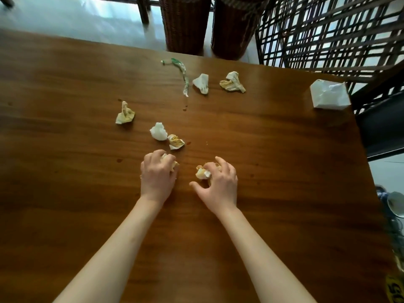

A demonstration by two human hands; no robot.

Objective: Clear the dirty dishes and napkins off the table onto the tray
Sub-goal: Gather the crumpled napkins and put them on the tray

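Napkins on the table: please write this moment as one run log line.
left hand: grips stained napkin | right hand: grips stained napkin | loose napkins: five | wrapper: untouched | tray: unseen

Wooden table (273, 171): crumpled stained napkins (124, 113) scattered around a twisted green-and-white wrapper (183, 77); white tissue pack (330, 95) far right of it.
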